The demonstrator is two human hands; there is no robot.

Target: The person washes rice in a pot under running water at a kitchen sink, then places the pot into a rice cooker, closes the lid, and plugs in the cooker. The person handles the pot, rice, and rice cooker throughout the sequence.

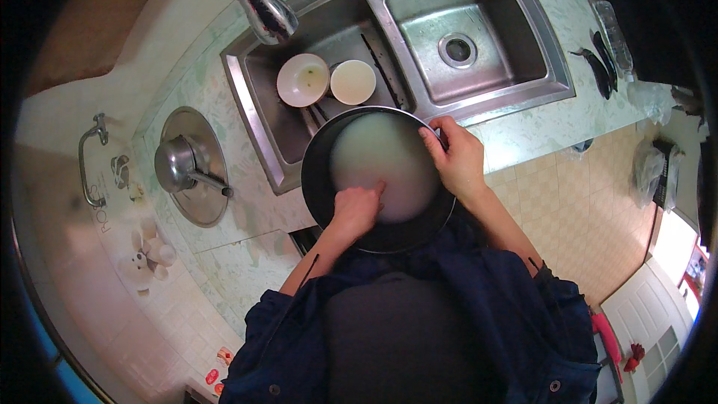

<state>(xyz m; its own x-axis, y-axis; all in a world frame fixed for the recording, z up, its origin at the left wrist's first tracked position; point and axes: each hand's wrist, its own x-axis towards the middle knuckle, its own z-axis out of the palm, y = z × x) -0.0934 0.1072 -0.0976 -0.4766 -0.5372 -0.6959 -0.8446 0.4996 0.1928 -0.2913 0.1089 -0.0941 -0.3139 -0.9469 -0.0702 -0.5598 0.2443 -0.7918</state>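
A round dark pot or deep pan (320,179) is held in front of me at the sink's near edge. Cloudy, whitish liquid (381,148) covers its bottom and hides what lies beneath. My right hand (461,154) grips the pan's right rim, thumb on the inner side. Inside the pan, my left hand (359,207) has its index finger extended down at the liquid, the other fingers curled and partly hidden. Just beyond the rim, a white bowl (303,79) with green bits and a cream-coloured bowl (353,82) sit in the left basin (275,118).
A chrome faucet (266,11) reaches over the left basin. The right basin (465,50) has a round drain. On the left counter, a small metal saucepan (175,165) rests on a round metal lid (210,205). Dark eggplants (597,70) lie on the right counter.
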